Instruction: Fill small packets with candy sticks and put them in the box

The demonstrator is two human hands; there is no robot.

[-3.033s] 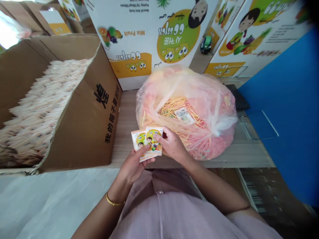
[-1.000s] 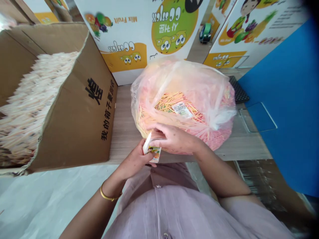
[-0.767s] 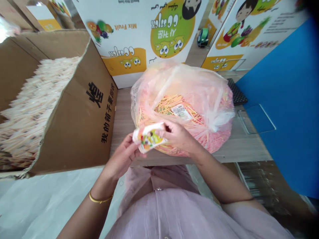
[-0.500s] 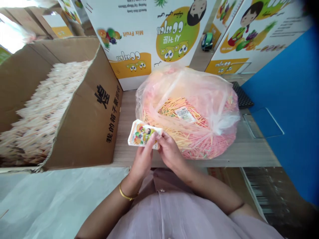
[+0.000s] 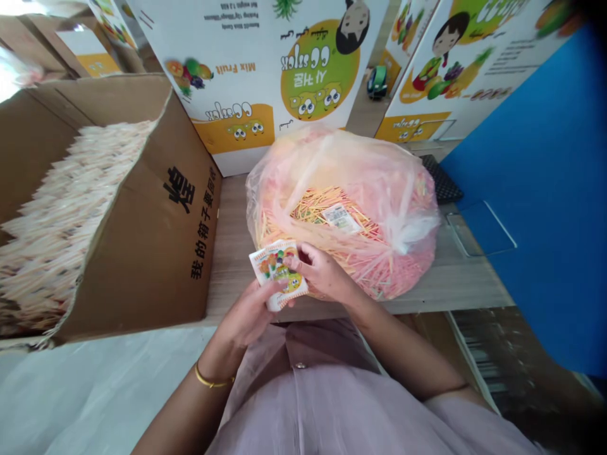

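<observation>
Between my two hands is a small stack of printed candy packets [image 5: 279, 272], white with fruit and a yellow cartoon figure on the front. My left hand [image 5: 253, 309] is closed on its lower left side, thumb lying across the front. On the upper right edge, my right hand [image 5: 320, 270] grips it with thumb and fingers. Just behind the packets lies a large clear plastic bag [image 5: 341, 158] full of thin pink and yellow sticks. Through its opening shows a small white printed packet [image 5: 341, 218] resting on the sticks.
An open cardboard box [image 5: 137, 253] filled with rows of wrapped sticks stands at left. White printed cartons [image 5: 227, 38] line the back of the table [image 5: 227, 221]. A tape roll [image 5: 378, 82] sits between cartons. A blue panel [image 5: 531, 177] borders the right, beside a black textured object [image 5: 441, 180].
The packets have turned from lying sideways to more upright and come slightly nearer my body. My left hand has shifted down and left; my right thumb now lies on the front. The view has swung a little.
</observation>
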